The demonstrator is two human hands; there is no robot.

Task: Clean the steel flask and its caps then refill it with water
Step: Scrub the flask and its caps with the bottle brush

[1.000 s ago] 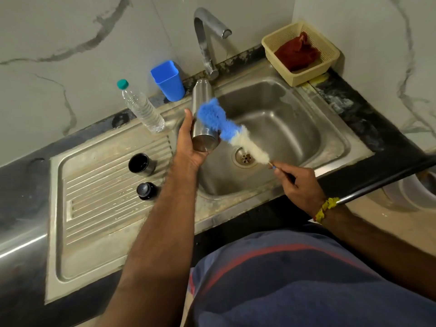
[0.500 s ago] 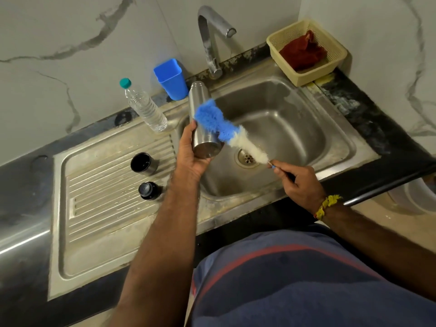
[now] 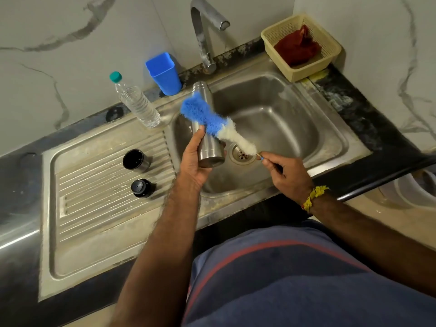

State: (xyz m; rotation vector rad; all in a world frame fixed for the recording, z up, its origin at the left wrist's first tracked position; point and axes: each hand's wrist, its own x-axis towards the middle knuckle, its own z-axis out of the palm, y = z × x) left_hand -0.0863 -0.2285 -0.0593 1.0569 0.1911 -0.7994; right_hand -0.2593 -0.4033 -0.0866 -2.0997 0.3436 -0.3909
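My left hand is wrapped around the lower part of the steel flask, thumb up along its near side and the other fingers round the back. I hold it over the left part of the sink. The flask's long axis runs away from me: its flat base is nearest me, and its narrower neck end points toward the back wall, just below the foot of the tap. From here I cannot see into the mouth.

My right hand is closed on the thin handle of the bottle brush, pinching it close to the bristles, above the drain. The brush slants up and to the left from that hand, white bristles nearest my fingers, blue bristles at the far end. The blue part lies across the outside of the flask, about halfway along its body.

On the ribbed draining board to the left stand the two caps, well apart from the flask: the open steel cup cap farther back, and the black stopper nearer me. Behind them, a plastic water bottle and a blue cup stand by the wall. A yellow basket holding a red cloth sits at the sink's back right corner.
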